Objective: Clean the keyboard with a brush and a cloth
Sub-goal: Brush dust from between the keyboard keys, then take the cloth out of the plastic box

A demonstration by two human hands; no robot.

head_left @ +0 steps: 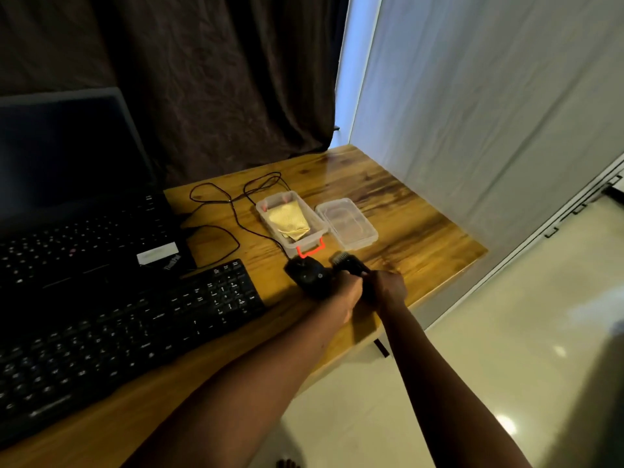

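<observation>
**At the desk's right end: brush in hand**

Nearest, the black keyboard (135, 332) lies along the front of the wooden desk (422, 231). Past its right end the hands meet. The right hand (388, 288) grasps the handle of the black brush (347, 263), bristles pointing away. The left hand (347, 292) curls against it, but I cannot tell if it grips. A mouse (304, 273) sits just beside them. Farther back, the yellow cloth (290, 219) lies in a clear box (261, 211). Best to settle one firm grip first, then sweep along the key rows.
</observation>
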